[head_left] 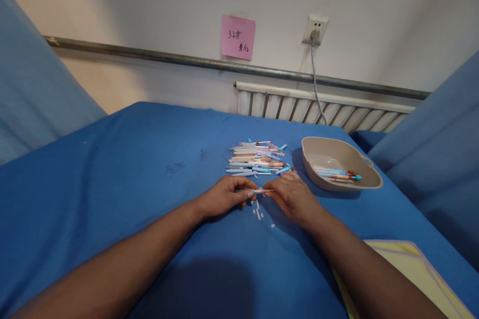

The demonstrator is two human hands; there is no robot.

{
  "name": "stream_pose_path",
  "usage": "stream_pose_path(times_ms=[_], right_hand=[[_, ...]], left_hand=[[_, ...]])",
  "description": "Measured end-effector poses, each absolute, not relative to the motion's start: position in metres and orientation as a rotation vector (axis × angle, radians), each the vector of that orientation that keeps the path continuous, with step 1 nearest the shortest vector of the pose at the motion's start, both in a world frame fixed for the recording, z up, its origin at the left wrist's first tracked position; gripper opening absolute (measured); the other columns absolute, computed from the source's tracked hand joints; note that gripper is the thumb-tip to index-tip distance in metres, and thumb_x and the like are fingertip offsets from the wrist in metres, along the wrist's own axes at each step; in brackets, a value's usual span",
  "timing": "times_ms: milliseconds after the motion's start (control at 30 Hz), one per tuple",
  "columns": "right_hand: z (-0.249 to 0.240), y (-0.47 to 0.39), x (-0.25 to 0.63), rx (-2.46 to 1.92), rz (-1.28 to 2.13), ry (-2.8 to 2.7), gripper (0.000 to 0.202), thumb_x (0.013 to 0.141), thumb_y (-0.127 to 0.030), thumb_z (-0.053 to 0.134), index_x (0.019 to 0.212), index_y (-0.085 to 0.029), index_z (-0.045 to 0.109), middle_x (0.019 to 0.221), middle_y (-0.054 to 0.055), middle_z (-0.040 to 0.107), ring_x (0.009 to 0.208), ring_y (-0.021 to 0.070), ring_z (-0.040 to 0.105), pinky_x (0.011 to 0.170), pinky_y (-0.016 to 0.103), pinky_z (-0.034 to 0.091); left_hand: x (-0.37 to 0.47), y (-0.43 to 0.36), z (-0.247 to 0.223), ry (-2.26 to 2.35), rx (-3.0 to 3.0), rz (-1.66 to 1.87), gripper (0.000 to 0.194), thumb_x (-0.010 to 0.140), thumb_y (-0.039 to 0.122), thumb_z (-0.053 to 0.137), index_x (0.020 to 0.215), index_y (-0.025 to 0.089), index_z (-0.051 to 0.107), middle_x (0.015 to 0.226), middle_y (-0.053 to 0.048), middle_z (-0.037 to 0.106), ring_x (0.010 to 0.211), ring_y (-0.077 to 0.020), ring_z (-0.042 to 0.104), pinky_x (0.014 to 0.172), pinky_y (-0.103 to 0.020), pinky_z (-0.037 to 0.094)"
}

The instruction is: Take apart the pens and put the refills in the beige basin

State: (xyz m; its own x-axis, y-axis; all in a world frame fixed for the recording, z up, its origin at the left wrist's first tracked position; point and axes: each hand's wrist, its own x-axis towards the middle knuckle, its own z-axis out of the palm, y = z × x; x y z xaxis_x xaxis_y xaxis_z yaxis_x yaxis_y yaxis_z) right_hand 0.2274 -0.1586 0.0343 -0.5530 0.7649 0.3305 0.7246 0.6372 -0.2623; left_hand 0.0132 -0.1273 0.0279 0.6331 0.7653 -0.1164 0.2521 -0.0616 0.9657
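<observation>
Between my two hands a slim pen (259, 191) lies level, pale with a pinkish part. My left hand (224, 194) pinches its left end between thumb and fingers. The fingers of my right hand (292, 194) are closed on its right end, partly hiding it. Just beyond the hands lies a pile of pens (254, 157) in white, blue, orange and brown, most of them side by side. Several small white pieces (258, 213) are scattered on the cloth below the held pen.
A beige basin (310, 152) with several pens in it stands at the right. A blue cloth (112, 169) covers the table. Near the right front lies a yellow cloth (400, 254). Behind are a radiator (284, 104), a metal rail (168, 56) and a plugged-in cord (315, 79).
</observation>
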Motion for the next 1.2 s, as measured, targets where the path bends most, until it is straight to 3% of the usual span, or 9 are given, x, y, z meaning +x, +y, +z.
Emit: stream_pose_path(times_ms=[100,300,400,500,600,733,867,1033,1200], right_hand=[[0.03,-0.157,0.227,-1.185,0.282,-2.398,0.022,0.093,-0.03,0.044,0.099,-0.019,0.062,0.088,0.006,0.068,0.085,0.0189,0.058,0.079,0.031,0.037],[0.019,-0.157,0.225,-1.218,0.647,-2.247,0.017,0.092,-0.031,0.045,0.101,-0.02,0.054,0.081,0.002,0.065,0.073,0.015,0.059,0.065,0.025,0.042],[0.021,-0.159,0.224,-1.181,0.528,-2.252,0.02,0.086,-0.029,0.054,0.102,-0.019,0.049,0.091,0.005,0.062,0.081,0.0169,0.058,0.07,0.027,0.042],[0.026,-0.161,0.224,-1.165,0.357,-2.339,0.01,0.088,-0.025,0.05,0.094,-0.018,0.052,0.093,0.007,0.06,0.083,0.0173,0.056,0.071,0.027,0.041],[0.025,-0.16,0.224,-1.236,0.274,-2.399,0.016,0.092,-0.03,0.044,0.092,-0.019,0.057,0.087,0.007,0.062,0.082,0.0183,0.057,0.073,0.029,0.04],[0.019,-0.158,0.222,-1.28,0.447,-2.363,0.021,0.094,-0.033,0.04,0.098,-0.021,0.058,0.085,0.004,0.065,0.079,0.0166,0.06,0.07,0.027,0.041],[0.021,-0.161,0.22,-1.28,0.394,-2.281,0.024,0.086,-0.034,0.055,0.104,-0.018,0.052,0.093,0.006,0.063,0.081,0.0179,0.059,0.069,0.027,0.042],[0.025,-0.162,0.22,-1.291,0.283,-2.329,0.019,0.092,-0.03,0.043,0.092,-0.019,0.058,0.086,0.006,0.064,0.081,0.0181,0.059,0.072,0.029,0.041],[0.017,-0.158,0.221,-1.254,0.484,-2.249,0.024,0.09,-0.034,0.048,0.109,-0.02,0.053,0.091,0.004,0.065,0.08,0.0165,0.06,0.07,0.027,0.043]], left_hand=[[0.014,-0.128,0.029,0.861,1.717,0.53,0.03,0.082,0.037,0.057,0.099,0.014,0.065,0.078,-0.003,0.064,0.062,-0.0099,0.053,0.059,-0.022,0.044],[0.013,-0.13,0.034,0.799,1.952,0.604,0.024,0.085,0.031,0.054,0.1,0.017,0.066,0.095,-0.003,0.067,0.088,-0.0158,0.059,0.081,-0.027,0.044],[0.013,-0.13,0.033,0.843,1.883,0.539,0.026,0.084,0.033,0.054,0.1,0.015,0.065,0.084,-0.002,0.066,0.074,-0.0134,0.058,0.07,-0.024,0.046],[0.014,-0.13,0.032,0.855,1.832,0.52,0.028,0.085,0.034,0.052,0.1,0.014,0.064,0.079,-0.002,0.065,0.064,-0.011,0.055,0.061,-0.022,0.045],[0.014,-0.132,0.031,0.823,1.925,0.564,0.027,0.087,0.032,0.051,0.103,0.016,0.063,0.09,-0.004,0.067,0.075,-0.0131,0.059,0.07,-0.024,0.046],[0.014,-0.132,0.031,0.812,2.146,0.626,0.024,0.088,0.029,0.05,0.105,0.02,0.064,0.103,-0.004,0.067,0.096,-0.0168,0.059,0.087,-0.028,0.043],[0.013,-0.129,0.029,0.859,2.037,0.58,0.024,0.088,0.029,0.049,0.103,0.017,0.064,0.097,-0.003,0.068,0.09,-0.0165,0.061,0.081,-0.027,0.046],[0.014,-0.13,0.03,0.852,2.037,0.578,0.026,0.089,0.031,0.049,0.105,0.017,0.063,0.097,-0.003,0.068,0.088,-0.0159,0.061,0.08,-0.026,0.046],[0.013,-0.13,0.029,0.811,2.157,0.614,0.025,0.09,0.031,0.047,0.106,0.02,0.063,0.102,-0.003,0.067,0.095,-0.0161,0.06,0.085,-0.026,0.044]])
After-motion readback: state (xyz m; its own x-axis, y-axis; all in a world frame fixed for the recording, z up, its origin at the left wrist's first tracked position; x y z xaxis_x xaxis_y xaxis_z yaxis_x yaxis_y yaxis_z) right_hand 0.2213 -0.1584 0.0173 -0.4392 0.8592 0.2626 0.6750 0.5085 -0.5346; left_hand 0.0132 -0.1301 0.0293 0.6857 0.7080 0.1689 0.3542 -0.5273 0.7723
